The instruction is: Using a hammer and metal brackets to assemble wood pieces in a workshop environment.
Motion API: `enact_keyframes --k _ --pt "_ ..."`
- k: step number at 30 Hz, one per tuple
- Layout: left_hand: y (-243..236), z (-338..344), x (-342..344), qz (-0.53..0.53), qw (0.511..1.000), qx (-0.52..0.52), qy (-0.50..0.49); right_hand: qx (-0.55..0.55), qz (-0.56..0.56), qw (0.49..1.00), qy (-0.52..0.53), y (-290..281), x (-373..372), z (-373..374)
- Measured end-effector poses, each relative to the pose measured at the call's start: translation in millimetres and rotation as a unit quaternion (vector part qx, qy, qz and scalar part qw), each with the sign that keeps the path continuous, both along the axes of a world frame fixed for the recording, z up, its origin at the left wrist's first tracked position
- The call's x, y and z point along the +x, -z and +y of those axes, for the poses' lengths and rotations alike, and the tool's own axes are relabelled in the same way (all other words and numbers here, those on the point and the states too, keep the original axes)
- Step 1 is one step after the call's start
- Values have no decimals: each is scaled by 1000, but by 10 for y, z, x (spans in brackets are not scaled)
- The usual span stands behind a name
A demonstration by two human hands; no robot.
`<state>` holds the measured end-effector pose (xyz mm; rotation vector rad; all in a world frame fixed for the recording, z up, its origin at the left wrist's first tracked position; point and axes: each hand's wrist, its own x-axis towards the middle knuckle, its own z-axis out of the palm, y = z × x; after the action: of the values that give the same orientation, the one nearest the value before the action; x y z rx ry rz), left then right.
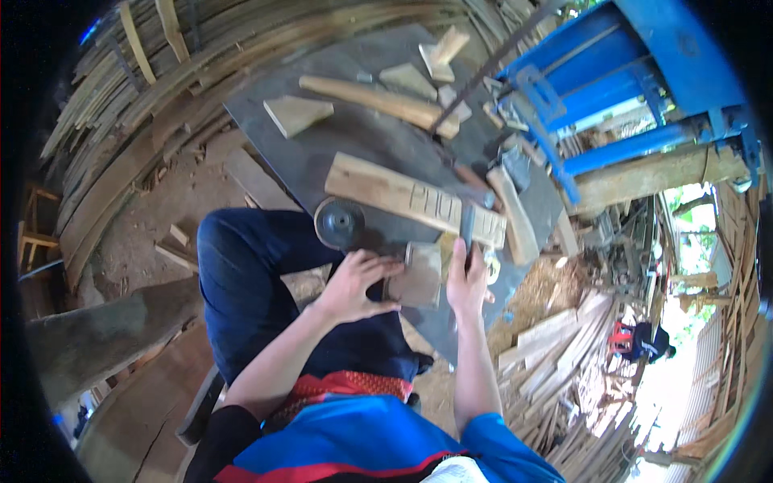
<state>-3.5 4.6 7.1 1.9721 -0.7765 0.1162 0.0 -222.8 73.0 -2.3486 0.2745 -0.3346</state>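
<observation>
My left hand (358, 287) grips the near-left side of a flat grey-brown block (419, 278), thumb below and fingers above. The block lies at the near edge of a dark tabletop (278, 173). My right hand (468, 282) is closed around a dark, narrow flat bar (467, 224), whose far end points away from me, over a wooden plank; its exact kind is unclear. That long plank (386, 187) carries dark marks and lies just beyond both hands. Left of the block sits a round black disc (339, 222) with a central hole.
On the tabletop lie a long wooden stick (374, 101), angled wood offcuts (298, 114) and a curved wooden piece (513, 217). A blue metal frame (604, 97) stands at the far right. Boards are stacked at the left (145, 105) and right (555, 342). A person (648, 342) is at the distant right.
</observation>
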Motion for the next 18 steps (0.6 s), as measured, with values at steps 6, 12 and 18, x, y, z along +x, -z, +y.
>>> enact_keyframes --k 6,12,18 --pt "-2 -1 53 11 1000 2 4 -64 45 996 -42 -250 158 76" --pt "51 3 17 25 1000 8 4 -104 82 990 -55 -128 129 57" --pt "-13 3 80 6 1000 4 -2 -132 111 984 -52 -118 117 72"
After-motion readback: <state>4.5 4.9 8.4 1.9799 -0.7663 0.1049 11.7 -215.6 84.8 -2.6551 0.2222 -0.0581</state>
